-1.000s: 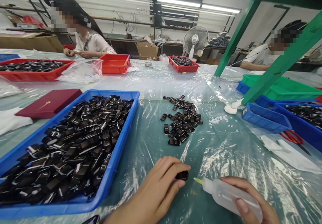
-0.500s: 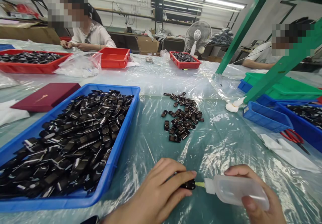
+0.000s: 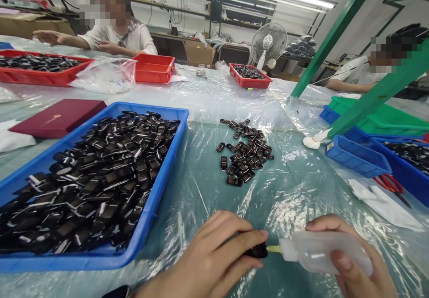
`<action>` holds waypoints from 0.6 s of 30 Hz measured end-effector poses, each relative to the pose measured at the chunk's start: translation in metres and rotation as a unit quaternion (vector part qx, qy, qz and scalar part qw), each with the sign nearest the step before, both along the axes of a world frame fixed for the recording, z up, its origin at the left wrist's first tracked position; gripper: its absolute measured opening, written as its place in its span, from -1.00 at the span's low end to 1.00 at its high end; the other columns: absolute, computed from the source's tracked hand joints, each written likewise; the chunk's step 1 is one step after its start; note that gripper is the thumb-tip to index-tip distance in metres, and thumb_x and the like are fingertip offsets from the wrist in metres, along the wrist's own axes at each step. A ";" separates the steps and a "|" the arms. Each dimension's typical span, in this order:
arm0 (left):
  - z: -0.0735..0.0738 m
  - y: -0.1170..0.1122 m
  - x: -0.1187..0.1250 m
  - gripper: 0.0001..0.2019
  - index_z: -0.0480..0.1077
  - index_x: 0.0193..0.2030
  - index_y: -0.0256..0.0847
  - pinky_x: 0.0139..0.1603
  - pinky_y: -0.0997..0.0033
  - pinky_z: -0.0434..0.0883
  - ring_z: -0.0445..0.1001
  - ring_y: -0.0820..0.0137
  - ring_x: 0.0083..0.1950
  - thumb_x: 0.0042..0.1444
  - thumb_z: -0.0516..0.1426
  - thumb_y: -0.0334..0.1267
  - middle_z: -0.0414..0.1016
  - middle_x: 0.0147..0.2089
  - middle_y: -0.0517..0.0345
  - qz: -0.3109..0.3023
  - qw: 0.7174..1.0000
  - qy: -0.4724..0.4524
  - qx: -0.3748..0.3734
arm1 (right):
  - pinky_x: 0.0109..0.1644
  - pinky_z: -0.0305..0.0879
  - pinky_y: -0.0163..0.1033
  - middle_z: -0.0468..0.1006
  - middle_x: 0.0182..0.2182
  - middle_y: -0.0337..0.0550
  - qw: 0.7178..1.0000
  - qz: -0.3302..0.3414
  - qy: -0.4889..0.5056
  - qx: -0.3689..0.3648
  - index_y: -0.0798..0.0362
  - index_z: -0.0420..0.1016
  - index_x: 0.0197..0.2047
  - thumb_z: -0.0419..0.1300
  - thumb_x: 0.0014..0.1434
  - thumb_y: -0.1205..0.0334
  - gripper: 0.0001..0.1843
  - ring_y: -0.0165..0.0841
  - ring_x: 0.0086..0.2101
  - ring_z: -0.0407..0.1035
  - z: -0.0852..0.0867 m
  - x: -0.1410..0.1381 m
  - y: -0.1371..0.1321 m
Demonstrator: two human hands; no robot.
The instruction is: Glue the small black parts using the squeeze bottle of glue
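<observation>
Closed around a small black toy car body (image 3: 257, 250) is my left hand (image 3: 224, 249), whose fingers cover much of it. My right hand (image 3: 355, 258) grips a translucent squeeze bottle (image 3: 330, 252) lying sideways, with its white cap and thin yellowish nozzle (image 3: 275, 248) pointing left. The nozzle's tip meets the end of the car in my left hand. Farther up the table lies a loose pile of similar small black cars (image 3: 250, 150). To the left, a blue tray (image 3: 167, 173) is heaped with more black car pieces.
A maroon box (image 3: 60, 118) lies beyond the blue tray. On the right are a slanted green post (image 3: 331, 39), a small blue bin (image 3: 360, 157), red-handled scissors (image 3: 390, 182) and white paper (image 3: 385, 204). Two people sit across the table near red trays (image 3: 154, 68).
Both hands, with the car and the bottle, appear slightly farther right. The view has shifted a little. The person at the far left has stretched out an arm.
</observation>
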State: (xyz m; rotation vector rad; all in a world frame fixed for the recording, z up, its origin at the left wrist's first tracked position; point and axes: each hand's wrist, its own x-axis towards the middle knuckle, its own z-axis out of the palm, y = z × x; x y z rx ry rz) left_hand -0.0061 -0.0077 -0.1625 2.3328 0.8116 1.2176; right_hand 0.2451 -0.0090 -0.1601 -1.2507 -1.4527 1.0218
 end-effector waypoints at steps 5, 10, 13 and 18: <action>-0.001 0.000 0.000 -0.72 0.32 0.19 -0.33 -0.06 0.41 0.34 0.35 0.42 -0.08 0.37 0.11 -0.35 0.40 -0.05 0.06 0.005 1.000 -0.010 0.004 | -0.48 0.27 -0.49 0.36 -0.40 -0.11 0.995 0.076 -0.039 0.059 -0.01 0.42 -0.11 0.13 0.42 -0.15 -0.64 -0.37 -0.49 0.32 -0.006 0.017 0.007; -0.002 -0.002 0.001 -0.72 0.33 0.18 -0.33 -0.06 0.42 0.33 0.35 0.42 -0.08 0.36 0.12 -0.36 0.40 -0.06 0.07 0.006 1.000 -0.011 0.001 | -0.47 0.28 -0.50 0.39 -0.38 -0.12 0.994 0.078 -0.044 0.068 -0.01 0.44 -0.12 0.16 0.40 -0.14 -0.65 -0.37 -0.48 0.34 0.002 0.016 0.008; -0.002 -0.002 0.003 -0.72 0.33 0.18 -0.32 -0.08 0.41 0.32 0.35 0.42 -0.09 0.37 0.12 -0.34 0.40 -0.06 0.07 0.005 1.000 -0.016 -0.001 | -0.49 0.27 -0.50 0.39 -0.40 -0.13 0.994 0.069 -0.052 0.063 0.00 0.47 -0.16 0.22 0.35 -0.17 -0.62 -0.38 -0.49 0.34 0.008 0.009 0.007; -0.002 0.000 0.003 -0.72 0.32 0.18 -0.29 -0.09 0.41 0.32 0.35 0.42 -0.10 0.37 0.12 -0.35 0.41 -0.05 0.08 0.008 1.000 -0.022 0.002 | -0.45 0.16 -0.49 0.36 -0.43 -0.12 0.995 -0.099 0.002 -0.025 0.07 0.48 -0.31 0.35 0.01 -0.48 -0.30 -0.40 -0.46 0.23 0.024 -0.020 -0.003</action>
